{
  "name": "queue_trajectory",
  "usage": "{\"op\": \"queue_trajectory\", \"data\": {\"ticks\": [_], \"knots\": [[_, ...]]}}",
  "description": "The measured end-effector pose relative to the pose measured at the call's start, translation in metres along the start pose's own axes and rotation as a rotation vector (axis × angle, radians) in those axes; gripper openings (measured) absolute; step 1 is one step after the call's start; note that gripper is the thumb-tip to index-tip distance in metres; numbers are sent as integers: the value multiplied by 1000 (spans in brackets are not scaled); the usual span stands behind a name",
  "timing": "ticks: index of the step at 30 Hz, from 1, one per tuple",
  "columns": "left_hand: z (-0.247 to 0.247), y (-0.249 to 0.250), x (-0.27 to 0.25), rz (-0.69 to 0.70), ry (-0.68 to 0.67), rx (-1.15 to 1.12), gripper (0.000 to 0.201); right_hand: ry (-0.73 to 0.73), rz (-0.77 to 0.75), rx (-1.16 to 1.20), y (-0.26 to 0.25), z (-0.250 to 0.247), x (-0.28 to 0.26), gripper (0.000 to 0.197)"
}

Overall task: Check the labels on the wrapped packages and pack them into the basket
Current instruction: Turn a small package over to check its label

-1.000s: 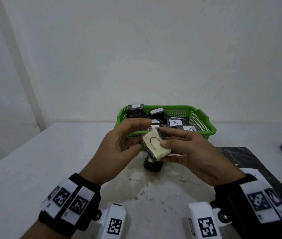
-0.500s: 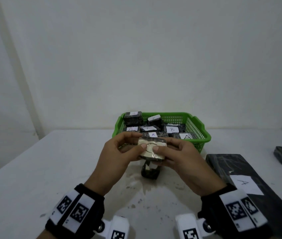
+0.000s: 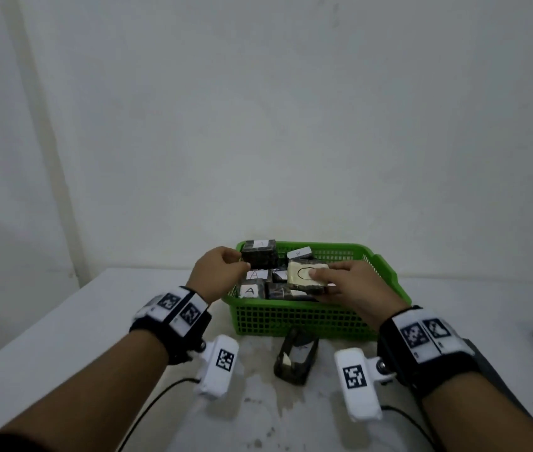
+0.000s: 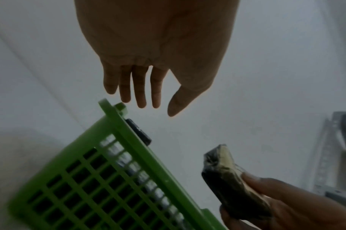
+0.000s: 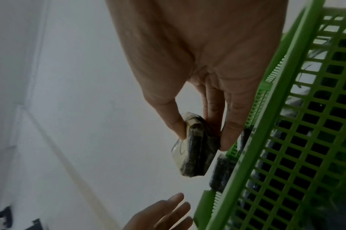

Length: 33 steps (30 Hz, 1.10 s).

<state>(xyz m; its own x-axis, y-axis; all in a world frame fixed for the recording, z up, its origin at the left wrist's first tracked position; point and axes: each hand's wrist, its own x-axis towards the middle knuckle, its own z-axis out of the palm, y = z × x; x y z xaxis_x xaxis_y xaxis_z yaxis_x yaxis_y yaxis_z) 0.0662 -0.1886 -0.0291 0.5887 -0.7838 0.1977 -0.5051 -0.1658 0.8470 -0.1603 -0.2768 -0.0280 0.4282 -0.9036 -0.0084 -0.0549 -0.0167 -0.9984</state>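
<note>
Green basket (image 3: 304, 321): mesh plastic, 12 o'clock on the table (image 3: 62, 337).
Held package (image 3: 307, 277): film-wrapped dark block, cream label up, over the basket's right half.
Right hand (image 3: 350, 290): thumb on label, fingers under, pinching the package.
Left hand (image 3: 217, 272): at basket's 9 o'clock rim, holds nothing, fingers loose.
Handling: looks light, stiff; film likely slippery, so grip the short edges.
Count: roughly six packages packed, hard to tell exactly; one spare package (image 3: 296, 360) on the table at 6 o'clock of the basket.

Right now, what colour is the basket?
Bright green basket, with a grid-patterned wall; head view shows it best.
</note>
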Motion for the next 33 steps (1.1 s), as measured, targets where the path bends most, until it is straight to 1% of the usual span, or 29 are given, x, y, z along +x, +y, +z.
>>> {"op": "queue_trajectory", "data": {"ticks": [2, 4, 5, 6, 7, 8, 9, 11, 14, 17, 19, 22, 24, 26, 28, 30, 32, 33], "knots": [[3, -8, 21, -56, -33, 85, 50, 0, 36, -39, 1, 4, 18, 24], [7, -13, 33, -95, -66, 153, 59, 3, 57, -87, 2, 11, 29, 22], [9, -16, 38, -112, -89, 176, 53, 11, 62, -126, 3, 14, 34, 22], [11, -19, 40, -136, -108, 196, 35, 12, 65, -168, 3, 18, 37, 23], [14, -22, 42, -148, -127, 213, 13, 17, 71, -210, 5, 21, 42, 24], [17, -27, 44, -153, -135, 213, 12, 15, 76, -252, 6, 23, 45, 26], [22, -32, 46, -157, -145, 217, 23, 16, 82, -309, 7, 26, 48, 28], [27, -36, 47, -168, -142, 182, 34, 14, 85, -453, 8, 31, 52, 36], [30, -39, 46, -162, -122, 177, 37, -24, 93, -662, 4, 36, 52, 45], [31, -38, 45, -168, -104, 182, 37, -68, 110, -799, -4, 39, 46, 43], [31, -37, 43, -173, -106, 185, 36, -94, 133, -833, -8, 39, 44, 39], [30, -35, 41, -171, -120, 173, 27, -111, 169, -853, -11, 40, 43, 36], [29, -34, 40, -166, -138, 187, 33, -101, 166, -863, -10, 41, 45, 46], [31, -35, 40, -169, -170, 235, 35, -70, 152, -860, -7, 43, 47, 56], [30, -38, 42, -167, -135, 219, 37, -54, 133, -884, -3, 43, 49, 54], [30, -40, 45, -151, -125, 250, 42, -49, 125, -911, -1, 43, 49, 52], [33, -41, 46, -148, -117, 251, 43, -52, 121, -914, 0, 41, 49, 58], [33, -40, 45, -167, -111, 211, 41, -46, 108, -914, -1, 39, 48, 61]]}}
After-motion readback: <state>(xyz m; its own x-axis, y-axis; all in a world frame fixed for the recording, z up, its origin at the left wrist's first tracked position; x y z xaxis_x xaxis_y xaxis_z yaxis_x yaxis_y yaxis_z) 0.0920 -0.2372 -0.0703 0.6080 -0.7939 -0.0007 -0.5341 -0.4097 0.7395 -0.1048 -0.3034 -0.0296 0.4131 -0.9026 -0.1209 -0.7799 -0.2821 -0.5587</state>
